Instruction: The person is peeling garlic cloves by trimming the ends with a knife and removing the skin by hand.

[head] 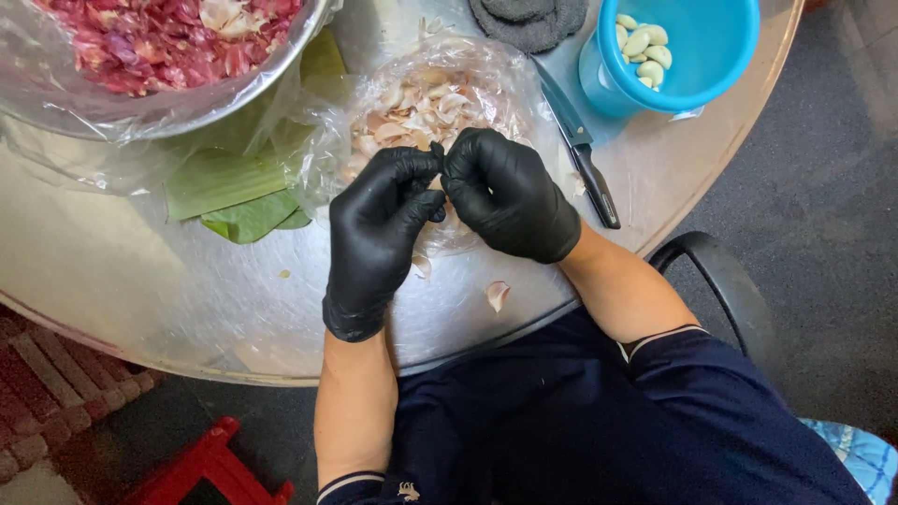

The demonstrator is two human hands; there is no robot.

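Two hands in black rubber gloves meet in the middle of the frame, above a round shiny metal table (140,281). The left hand (374,229) and the right hand (510,196) have their fingertips pinched close together. They press on something very small between them. It is hidden by the gloves, so I cannot tell what it is.

Just behind the hands, a little higher in the frame, lies a clear plastic bag full of pale garlic skins (421,108). The hands are right over its near edge. A few loose bits of skin lie on the table below the hands, and one pale garlic skin piece (497,295) sits near the table edge, under the right hand.

To the right of the bag lies a knife with a dark blade and black handle (582,154). In the upper right of the frame stands a small blue plastic bucket (711,47) with peeled, light green garlic cloves (644,47) inside. At the top middle is a dark grey rough pad (528,19).

In the upper left is a big metal bowl lined with plastic (187,103), holding red-purple onion skins (159,37). Green leaves (234,192) lie under it, left of the hands.

A red plastic stool (201,468) shows at the bottom left, on the floor.
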